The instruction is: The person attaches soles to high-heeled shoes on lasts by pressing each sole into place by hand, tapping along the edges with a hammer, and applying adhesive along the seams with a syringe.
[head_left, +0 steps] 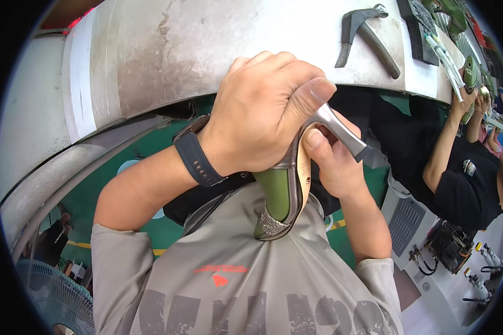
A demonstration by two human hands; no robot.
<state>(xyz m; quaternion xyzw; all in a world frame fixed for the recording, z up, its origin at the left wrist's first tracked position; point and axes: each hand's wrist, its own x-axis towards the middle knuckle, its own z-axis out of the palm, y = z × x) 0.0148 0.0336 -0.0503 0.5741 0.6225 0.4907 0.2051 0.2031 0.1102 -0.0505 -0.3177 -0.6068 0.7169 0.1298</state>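
Observation:
A high-heeled shoe (pixel 289 195) sits on a green last in front of my chest, toe pointing down toward my shirt. It has dark brownish-grey trim, a glittery band near the toe, a tan sole and a metallic grey heel (pixel 343 134) that sticks out to the right. My left hand (pixel 268 106), with a dark watch on its wrist, is closed over the back end of the shoe and hides much of it. On the other side, my right hand (pixel 338 162) grips the shoe by the heel, its thumb against the sole. Its other fingers are partly hidden.
A worn metal worktop (pixel 207 44) curves across the far side. On it lie a dark hammer (pixel 369 39), a black block (pixel 419 33) and pens (pixel 444 58). At right a co-worker in black (pixel 464 178) holds another green last. A fan (pixel 56 296) stands lower left.

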